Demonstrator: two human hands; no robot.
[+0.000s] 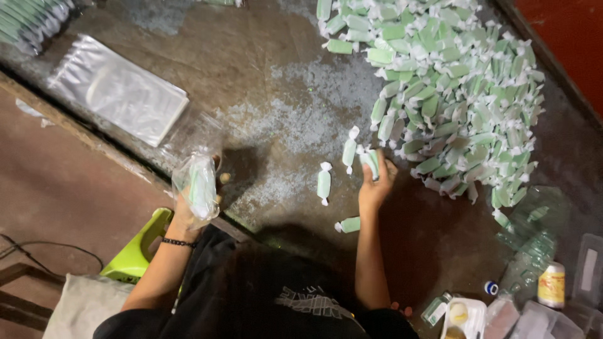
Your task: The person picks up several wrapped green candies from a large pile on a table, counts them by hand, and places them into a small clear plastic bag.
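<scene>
My left hand (188, 210) holds up a clear plastic bag (197, 185) with a few green wrapped candies inside. Reaching forward over the dark floor, my right hand (375, 185) closes its fingers on a green candy with white twisted ends (370, 162). A big heap of the same green candies (452, 88) lies just right of that hand. Loose candies lie near it: one (349, 149) beside the fingers, one (324, 183) to the left, one (349, 224) near my wrist.
A stack of flat clear bags (119, 91) lies at the upper left. A green plastic stool (135, 251) is under my left arm. Small containers, a bottle (552, 285) and clear boxes (540, 320) sit at the lower right. A raised ledge (69, 125) crosses the left.
</scene>
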